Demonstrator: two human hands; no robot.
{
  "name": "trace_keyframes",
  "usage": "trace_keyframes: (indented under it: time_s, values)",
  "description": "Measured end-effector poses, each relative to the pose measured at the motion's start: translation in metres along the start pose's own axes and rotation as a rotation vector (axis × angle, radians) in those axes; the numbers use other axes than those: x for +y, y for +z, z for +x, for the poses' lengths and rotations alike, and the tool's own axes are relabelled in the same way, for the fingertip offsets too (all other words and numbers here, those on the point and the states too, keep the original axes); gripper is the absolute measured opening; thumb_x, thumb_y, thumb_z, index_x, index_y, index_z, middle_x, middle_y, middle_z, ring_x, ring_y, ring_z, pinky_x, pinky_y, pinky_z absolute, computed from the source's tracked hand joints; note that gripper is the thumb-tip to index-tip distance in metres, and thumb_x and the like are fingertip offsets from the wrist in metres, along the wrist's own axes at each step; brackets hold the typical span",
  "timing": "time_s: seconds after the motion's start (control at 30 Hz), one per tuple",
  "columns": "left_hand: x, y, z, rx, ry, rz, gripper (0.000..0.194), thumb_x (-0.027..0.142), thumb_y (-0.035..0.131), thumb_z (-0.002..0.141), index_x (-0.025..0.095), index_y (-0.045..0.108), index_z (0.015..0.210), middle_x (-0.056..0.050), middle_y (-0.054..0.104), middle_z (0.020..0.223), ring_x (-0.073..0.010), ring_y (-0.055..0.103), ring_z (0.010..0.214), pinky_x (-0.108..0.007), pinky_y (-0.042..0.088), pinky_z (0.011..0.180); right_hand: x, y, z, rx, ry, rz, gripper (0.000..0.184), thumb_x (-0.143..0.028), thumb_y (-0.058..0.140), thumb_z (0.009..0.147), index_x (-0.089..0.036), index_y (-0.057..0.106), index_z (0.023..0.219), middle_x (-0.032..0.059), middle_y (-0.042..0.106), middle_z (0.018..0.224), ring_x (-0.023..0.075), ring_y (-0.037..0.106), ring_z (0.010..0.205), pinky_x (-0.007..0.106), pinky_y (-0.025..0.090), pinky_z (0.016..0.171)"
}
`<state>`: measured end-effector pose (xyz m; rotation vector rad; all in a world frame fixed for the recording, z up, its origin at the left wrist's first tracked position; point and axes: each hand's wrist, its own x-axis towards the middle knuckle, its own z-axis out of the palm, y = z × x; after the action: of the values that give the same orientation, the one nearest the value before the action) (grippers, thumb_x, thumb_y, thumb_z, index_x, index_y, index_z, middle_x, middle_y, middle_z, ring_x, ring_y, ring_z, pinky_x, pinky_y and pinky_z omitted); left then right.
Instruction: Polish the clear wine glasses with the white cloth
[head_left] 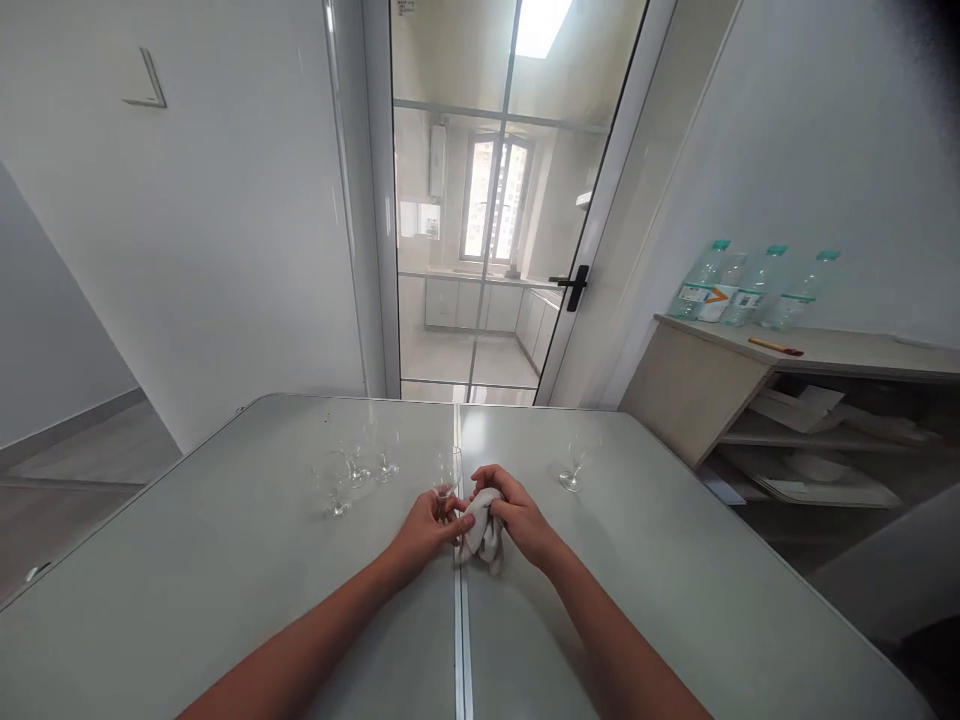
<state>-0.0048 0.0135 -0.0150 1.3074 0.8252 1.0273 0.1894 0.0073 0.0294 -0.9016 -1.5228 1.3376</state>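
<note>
Over the seam in the middle of the table, my left hand (431, 520) is closed around the lower part of a clear stemmed glass (448, 468), whose bowl points up. A crumpled white cloth (482, 535) is pinched in my right hand (521, 515), right beside the glass, and hangs down toward the tabletop. The left fingertips also meet the cloth's edge. Whether the cloth touches the glass, I cannot tell. My fingers hide the glass's stem and foot.
Three clear stemmed glasses (387, 465) stand grouped to the left on the pale table (225, 580). Another stemmed glass (571, 475) stands to the right. Beyond the right edge, a shelf unit (697, 390) carries plastic bottles (750, 290). A glass door (487, 230) is behind the table.
</note>
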Motion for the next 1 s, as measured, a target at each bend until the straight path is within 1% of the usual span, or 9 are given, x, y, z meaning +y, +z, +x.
trace_keyframes:
  time_s: [0.23, 0.37, 0.47, 0.53, 0.6, 0.73, 0.8, 0.87, 1.0]
  values:
    - [0.009, -0.007, 0.006, 0.255, 0.132, -0.014, 0.051, 0.042, 0.084, 0.072, 0.021, 0.037, 0.069, 0.004, 0.054, 0.063, -0.0099, 0.049, 0.059, -0.022, 0.041, 0.058, -0.004, -0.015, 0.002, -0.085, 0.097, -0.263, 0.022, -0.020, 0.047, 0.080, -0.019, 0.067, 0.088, 0.0005, 0.063, 0.087, 0.0179, 0.054, 0.084, 0.026, 0.040, 0.073]
    - [0.010, -0.007, 0.006, 0.220, 0.101, -0.090, 0.051, 0.044, 0.081, 0.073, 0.023, 0.035, 0.072, 0.005, 0.052, 0.065, -0.0097, 0.045, 0.056, -0.022, 0.037, 0.053, -0.007, -0.020, -0.003, -0.215, 0.195, -0.179, 0.010, -0.026, 0.060, 0.082, -0.019, 0.063, 0.090, -0.0029, 0.057, 0.079, 0.0139, 0.049, 0.072, 0.023, 0.036, 0.063]
    - [0.003, -0.006, 0.006, 0.231, 0.076, -0.015, 0.050, 0.050, 0.079, 0.074, 0.022, 0.038, 0.073, 0.004, 0.053, 0.068, -0.0110, 0.048, 0.059, -0.022, 0.038, 0.053, -0.002, -0.029, -0.005, -0.257, 0.286, -0.054, 0.025, -0.041, 0.070, 0.083, -0.018, 0.060, 0.084, -0.0034, 0.054, 0.073, 0.0124, 0.046, 0.065, 0.022, 0.035, 0.058]
    - [-0.003, -0.006, 0.006, 0.290, 0.073, 0.073, 0.046, 0.056, 0.074, 0.077, 0.021, 0.044, 0.074, 0.002, 0.056, 0.072, -0.0132, 0.052, 0.065, -0.021, 0.039, 0.053, 0.006, -0.036, -0.002, -0.121, 0.318, 0.034, 0.036, -0.052, 0.069, 0.083, -0.018, 0.058, 0.078, -0.0038, 0.052, 0.068, 0.0121, 0.045, 0.061, 0.023, 0.035, 0.055]
    - [-0.007, -0.005, 0.006, 0.302, 0.049, 0.128, 0.045, 0.063, 0.063, 0.084, 0.020, 0.051, 0.079, -0.001, 0.060, 0.078, -0.0153, 0.055, 0.069, -0.021, 0.040, 0.051, 0.014, -0.043, 0.004, 0.124, 0.291, 0.083, 0.041, -0.057, 0.069, 0.081, -0.019, 0.056, 0.077, -0.0037, 0.053, 0.066, 0.0126, 0.045, 0.058, 0.023, 0.036, 0.053]
    - [-0.005, -0.001, 0.001, 0.179, 0.000, 0.183, 0.048, 0.067, 0.048, 0.092, 0.020, 0.057, 0.085, -0.003, 0.064, 0.079, -0.0163, 0.056, 0.066, -0.021, 0.036, 0.046, 0.022, -0.047, 0.012, 0.598, 0.121, 0.017, 0.045, -0.064, 0.068, 0.079, -0.021, 0.055, 0.086, -0.0044, 0.054, 0.063, 0.0134, 0.045, 0.053, 0.024, 0.034, 0.049]
    - [-0.001, 0.001, -0.002, 0.090, 0.025, 0.294, 0.046, 0.062, 0.049, 0.093, 0.020, 0.058, 0.078, -0.002, 0.064, 0.070, -0.0155, 0.055, 0.060, -0.022, 0.036, 0.049, 0.019, -0.041, 0.012, 0.711, 0.025, -0.076, 0.044, -0.064, 0.064, 0.082, -0.022, 0.056, 0.090, -0.0049, 0.053, 0.062, 0.0133, 0.043, 0.052, 0.024, 0.033, 0.048]
    - [0.003, 0.002, -0.004, 0.068, 0.083, 0.471, 0.046, 0.056, 0.053, 0.094, 0.019, 0.057, 0.068, 0.000, 0.063, 0.061, -0.0148, 0.055, 0.055, -0.024, 0.037, 0.055, 0.013, -0.031, 0.009, 0.657, -0.073, -0.197, 0.039, -0.061, 0.062, 0.086, -0.022, 0.055, 0.090, -0.0051, 0.052, 0.062, 0.0133, 0.042, 0.052, 0.024, 0.032, 0.050]
    - [0.007, -0.001, -0.006, 0.178, 0.197, 0.764, 0.044, 0.047, 0.056, 0.095, 0.020, 0.060, 0.061, 0.000, 0.063, 0.056, -0.0161, 0.056, 0.055, -0.026, 0.034, 0.061, -0.001, -0.017, 0.000, 0.319, -0.233, -0.430, 0.030, -0.051, 0.062, 0.091, -0.022, 0.053, 0.089, -0.0035, 0.056, 0.070, 0.0140, 0.047, 0.062, 0.024, 0.035, 0.059]
